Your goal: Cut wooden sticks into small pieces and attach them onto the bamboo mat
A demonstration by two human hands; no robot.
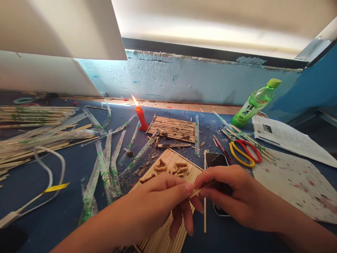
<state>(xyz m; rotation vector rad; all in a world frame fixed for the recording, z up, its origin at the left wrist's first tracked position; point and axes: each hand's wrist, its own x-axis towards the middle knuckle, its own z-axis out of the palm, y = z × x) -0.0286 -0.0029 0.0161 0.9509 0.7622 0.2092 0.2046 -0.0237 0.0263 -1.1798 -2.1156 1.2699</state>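
My left hand [160,200] and my right hand [231,196] meet low in the middle of the view. Both pinch one short thin bamboo stick [198,190] between thumb and forefinger, fingertips almost touching. Under my left hand lies a mat of bamboo sticks [168,165] with several small notched stick pieces [179,168] on it. A loose long stick [205,207] lies upright beside the mat. Beneath my right hand a black phone [216,160] rests on the blue table [65,196].
A lit red candle [140,116] stands behind, next to a second stick mat [172,128] and a craft knife [173,144]. Yellow-and-red scissors [244,153], a green bottle [255,103], papers [289,137], chopstick piles [34,116], plastic wrappers [105,168] and a white cable [47,172] surround them.
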